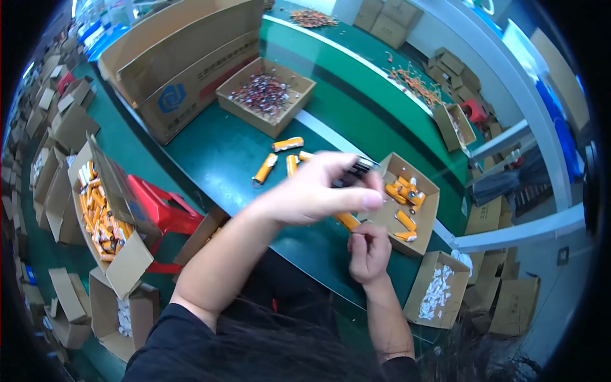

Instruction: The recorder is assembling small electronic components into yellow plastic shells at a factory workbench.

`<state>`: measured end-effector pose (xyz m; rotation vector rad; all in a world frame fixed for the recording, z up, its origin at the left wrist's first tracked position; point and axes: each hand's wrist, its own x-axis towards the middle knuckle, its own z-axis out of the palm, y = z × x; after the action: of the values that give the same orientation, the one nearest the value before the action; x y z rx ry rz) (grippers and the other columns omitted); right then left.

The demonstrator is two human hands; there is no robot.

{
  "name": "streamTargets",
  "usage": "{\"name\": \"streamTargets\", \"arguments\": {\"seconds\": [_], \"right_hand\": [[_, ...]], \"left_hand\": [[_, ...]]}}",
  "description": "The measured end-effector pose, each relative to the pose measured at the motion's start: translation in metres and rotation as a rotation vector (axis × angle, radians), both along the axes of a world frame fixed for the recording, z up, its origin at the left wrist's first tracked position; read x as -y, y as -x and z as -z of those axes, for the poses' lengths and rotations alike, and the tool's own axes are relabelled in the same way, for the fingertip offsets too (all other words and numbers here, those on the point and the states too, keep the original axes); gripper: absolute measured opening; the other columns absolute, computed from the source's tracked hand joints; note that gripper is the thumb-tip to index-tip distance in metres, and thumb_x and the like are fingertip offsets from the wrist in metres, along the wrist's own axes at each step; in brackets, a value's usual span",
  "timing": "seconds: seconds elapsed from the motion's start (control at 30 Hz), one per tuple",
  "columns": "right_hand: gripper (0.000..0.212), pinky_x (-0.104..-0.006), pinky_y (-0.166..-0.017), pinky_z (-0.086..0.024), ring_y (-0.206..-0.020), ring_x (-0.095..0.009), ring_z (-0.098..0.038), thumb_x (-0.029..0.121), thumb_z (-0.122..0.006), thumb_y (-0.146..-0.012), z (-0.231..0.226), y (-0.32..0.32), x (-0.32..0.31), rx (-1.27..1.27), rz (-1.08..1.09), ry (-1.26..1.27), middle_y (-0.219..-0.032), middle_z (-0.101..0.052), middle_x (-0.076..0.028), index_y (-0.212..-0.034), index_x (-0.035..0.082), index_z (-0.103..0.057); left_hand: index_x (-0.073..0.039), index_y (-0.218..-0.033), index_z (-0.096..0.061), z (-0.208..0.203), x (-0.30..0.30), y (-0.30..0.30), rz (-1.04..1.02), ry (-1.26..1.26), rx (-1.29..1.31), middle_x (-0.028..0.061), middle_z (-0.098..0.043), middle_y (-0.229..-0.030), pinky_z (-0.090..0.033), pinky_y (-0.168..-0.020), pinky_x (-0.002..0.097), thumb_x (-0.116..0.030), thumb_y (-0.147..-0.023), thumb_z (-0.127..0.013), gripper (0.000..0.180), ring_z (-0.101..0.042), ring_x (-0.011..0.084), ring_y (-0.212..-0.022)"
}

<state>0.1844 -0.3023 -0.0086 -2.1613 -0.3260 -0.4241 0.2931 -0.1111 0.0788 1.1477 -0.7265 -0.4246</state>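
Observation:
My left hand (312,191) is raised over the green worktable, its fingers curled around a small black and silver piece (358,169) whose kind I cannot make out. Just below it, my right hand (369,251) is closed with thumb and fingers pinched at the lower end of an orange cylinder (347,221); the cylinder's upper end is hidden behind my left hand. Several more orange cylinders (264,169) lie loose on the table beyond my left wrist. Beside my hands on the right, a shallow cardboard box (428,191) holds orange cylinders with dark ends.
A tray (270,129) of small reddish parts stands on the worktable (219,143) beside a large carton (153,105). At right is a box (417,299) of white pieces. Left of the table are a red stool (162,207) and a carton (130,267) full of orange cylinders.

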Motion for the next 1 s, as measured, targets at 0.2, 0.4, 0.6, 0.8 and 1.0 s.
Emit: {"name": "streamTargets", "arguments": {"seconds": [0.2, 0.4, 0.6, 0.8, 1.0], "right_hand": [[0.015, -0.0278, -0.057, -0.046, -0.060, -0.018, -0.055, 0.016, -0.044, -0.102, 0.009, 0.012, 0.030, -0.158, -0.042, -0.919, -0.088, -0.061, -0.012, -0.114, 0.009, -0.048], [0.013, -0.0292, -0.054, -0.045, -0.059, -0.020, -0.056, 0.019, -0.041, -0.102, 0.018, 0.000, 0.048, -0.173, -0.314, -1.576, -0.084, -0.059, -0.013, -0.112, 0.011, -0.045], [0.011, -0.0289, -0.052, -0.042, -0.058, -0.022, -0.055, 0.020, -0.040, -0.103, 0.023, -0.007, 0.065, -0.260, -0.682, -1.869, -0.079, -0.058, -0.013, -0.108, 0.013, -0.045], [0.008, -0.0299, -0.050, -0.040, -0.056, -0.024, -0.055, 0.019, -0.040, -0.101, 0.025, -0.005, 0.064, -0.320, -0.581, -1.908, -0.073, -0.056, -0.013, -0.104, 0.013, -0.044], [0.008, -0.0297, -0.050, -0.041, -0.055, -0.024, -0.055, 0.018, -0.039, -0.097, 0.027, -0.005, 0.063, -0.311, -0.708, -1.826, -0.072, -0.056, -0.013, -0.103, 0.013, -0.043]], "left_hand": [[-0.005, -0.103, -0.073, 0.018, 0.004, -0.018, -0.009, -0.395, 0.052, 0.0009, -0.066, -0.087, -0.037, -0.058, 0.0207, -0.022, -0.080, -0.085, 0.030, -0.042, 0.0054, -0.063], [-0.005, -0.103, -0.073, 0.028, 0.037, 0.003, 0.231, -0.389, 0.027, -0.0016, -0.063, -0.080, -0.036, -0.059, 0.0209, -0.016, -0.085, -0.081, 0.023, -0.041, 0.0054, -0.064], [-0.004, -0.108, -0.072, 0.061, 0.064, 0.020, 0.183, -0.281, 0.007, -0.0009, -0.064, -0.084, -0.036, -0.060, 0.0202, -0.010, -0.087, -0.079, 0.023, -0.043, 0.0054, -0.065], [-0.003, -0.112, -0.069, 0.059, 0.061, 0.012, 0.057, -0.305, 0.017, 0.0005, -0.066, -0.090, -0.038, -0.063, 0.0193, -0.004, -0.088, -0.077, 0.026, -0.048, 0.0053, -0.070], [-0.004, -0.111, -0.069, 0.041, 0.070, 0.026, 0.056, -0.315, -0.124, 0.0012, -0.067, -0.089, -0.041, -0.066, 0.0190, -0.003, -0.087, -0.078, 0.026, -0.054, 0.0055, -0.077]]}}
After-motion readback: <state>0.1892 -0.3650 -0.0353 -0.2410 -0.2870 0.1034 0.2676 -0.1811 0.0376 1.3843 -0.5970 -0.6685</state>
